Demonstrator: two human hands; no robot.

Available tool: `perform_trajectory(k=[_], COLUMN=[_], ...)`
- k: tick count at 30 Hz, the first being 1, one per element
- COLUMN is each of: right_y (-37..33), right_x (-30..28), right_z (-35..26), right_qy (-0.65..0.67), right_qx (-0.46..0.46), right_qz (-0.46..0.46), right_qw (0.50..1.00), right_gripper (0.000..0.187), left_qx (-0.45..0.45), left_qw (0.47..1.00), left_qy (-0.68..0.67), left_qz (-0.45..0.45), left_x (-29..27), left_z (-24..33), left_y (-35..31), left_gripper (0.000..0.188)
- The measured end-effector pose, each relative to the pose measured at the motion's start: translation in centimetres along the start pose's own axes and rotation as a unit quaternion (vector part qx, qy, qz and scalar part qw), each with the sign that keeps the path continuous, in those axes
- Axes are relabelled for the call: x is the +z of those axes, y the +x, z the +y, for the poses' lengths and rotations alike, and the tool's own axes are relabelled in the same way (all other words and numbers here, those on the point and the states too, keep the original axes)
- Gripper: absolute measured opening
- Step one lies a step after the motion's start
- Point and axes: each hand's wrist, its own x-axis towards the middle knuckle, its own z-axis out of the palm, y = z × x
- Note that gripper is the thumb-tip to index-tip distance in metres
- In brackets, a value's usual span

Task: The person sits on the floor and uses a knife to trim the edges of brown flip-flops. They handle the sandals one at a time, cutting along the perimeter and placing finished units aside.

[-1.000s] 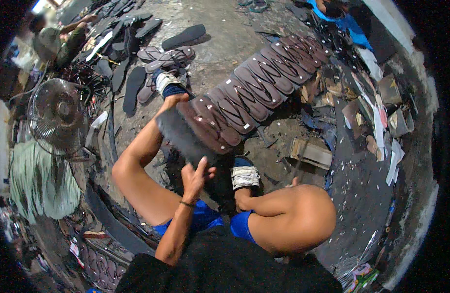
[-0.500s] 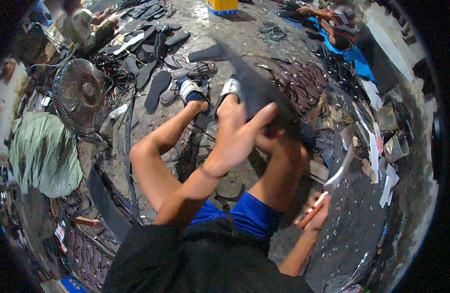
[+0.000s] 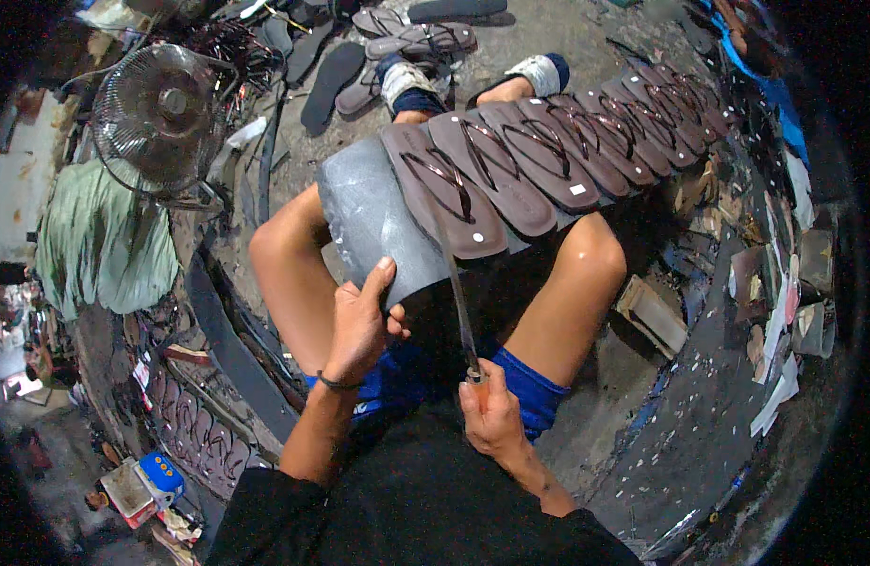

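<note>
My left hand pinches the near edge of a grey rubber sheet, thumb on top. Brown thong sandals with dark straps lie side by side on the sheet, in a row running to the far right. Low in the middle, my right hand is closed round the orange handle of a long, thin-bladed knife. Its blade points away from me and reaches the sheet's near edge, beside the leftmost sandal. Whether the tip is over or into the rubber, I cannot tell. The sheet lies across my knees.
A round fan stands at the left, with green cloth below it. Dark soles and loose sandals lie beyond my feet. A wooden block sits right of my knee; scraps litter the right side.
The blurred dark sheet has come across my knees, showing the sandal row. My left hand has moved nearer and now grips the sheet's edge. The knife has swung in from the right.
</note>
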Motion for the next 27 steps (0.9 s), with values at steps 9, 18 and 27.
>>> perform_trajectory(k=[9, 18, 27], right_y=[6.7, 12.6, 29.8], right_x=[-0.4, 5.8, 13.7], right_z=[-1.6, 3.5, -3.8], right_qy=[0.029, -0.189, -0.129], right_qx=[0.002, -0.247, -0.045], right_qz=[-0.091, 0.024, 0.064], right_qw=[0.995, 0.95, 0.989], right_gripper=[0.029, 0.032, 0.028], left_qx=[-0.059, -0.066, 0.446], left_qw=[0.982, 0.983, 0.827], left_qy=[-0.168, -0.17, 0.336], left_qz=[-0.065, -0.029, 0.059], left_x=[-0.7, -0.1, -10.8], left_z=[-1.3, 0.2, 3.0], left_y=[1.0, 0.0, -3.0], left_gripper=[0.022, 0.034, 0.023])
